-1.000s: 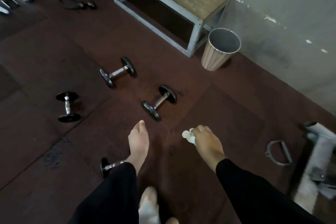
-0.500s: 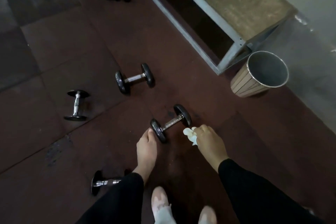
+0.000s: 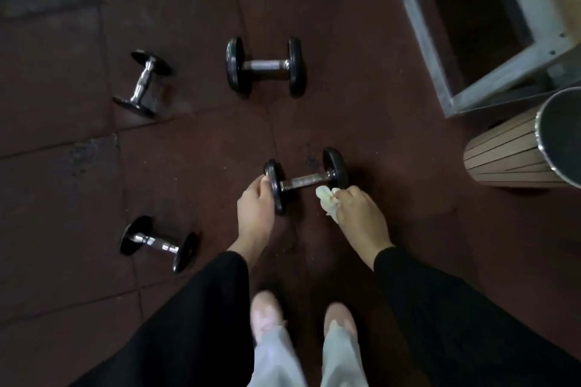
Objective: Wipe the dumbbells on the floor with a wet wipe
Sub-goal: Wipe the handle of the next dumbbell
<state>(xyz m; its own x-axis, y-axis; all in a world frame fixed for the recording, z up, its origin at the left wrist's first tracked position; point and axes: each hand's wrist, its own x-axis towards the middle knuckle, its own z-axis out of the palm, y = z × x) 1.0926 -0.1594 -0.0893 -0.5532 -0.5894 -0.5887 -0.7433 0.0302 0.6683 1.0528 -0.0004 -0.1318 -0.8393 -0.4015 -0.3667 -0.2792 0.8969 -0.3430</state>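
Several black-plated dumbbells with chrome handles lie on the dark red floor mats. The nearest dumbbell point(image 3: 306, 181) lies just ahead of my feet. My left hand point(image 3: 254, 210) touches the outer face of its left plate, fingers fairly straight. My right hand point(image 3: 358, 217) pinches a crumpled white wet wipe point(image 3: 327, 198), which sits just below the handle near the right plate. Another dumbbell point(image 3: 265, 66) lies farther ahead, a smaller one point(image 3: 143, 83) at the far left, and a third point(image 3: 157, 243) to the left of my left arm.
A wood-slatted waste bin point(image 3: 509, 160) with a metal rim stands at the right. Behind it is the grey metal frame of a bench point(image 3: 440, 72). My two feet point(image 3: 301, 320) stand just behind the near dumbbell.
I have stepped closer and bent lower. Both hands have reached the nearest dumbbell, the left now on its left plate and the wipe now at its handle.
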